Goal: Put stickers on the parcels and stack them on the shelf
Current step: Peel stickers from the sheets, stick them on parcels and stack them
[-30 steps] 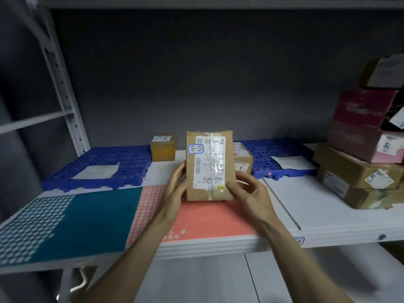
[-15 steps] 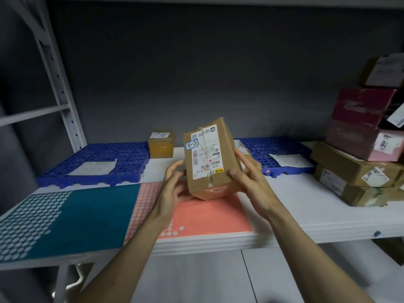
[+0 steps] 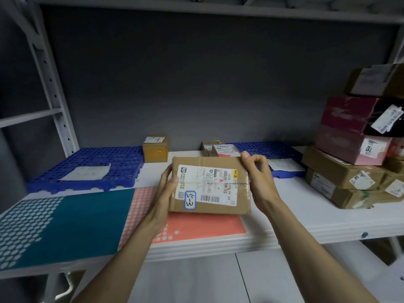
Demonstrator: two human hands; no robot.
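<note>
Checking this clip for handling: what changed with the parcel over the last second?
The parcel went from standing upright to lying flat, label up, its blue-edged sticker now at the lower left. The left hand and right hand kept hold of its ends throughout. The other boxes and the blue pallets stayed put.

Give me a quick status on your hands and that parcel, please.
Left hand and right hand both grip the brown parcel, label up, handwritten sticker on. Held over the shelf; two small boxes just behind.
</note>
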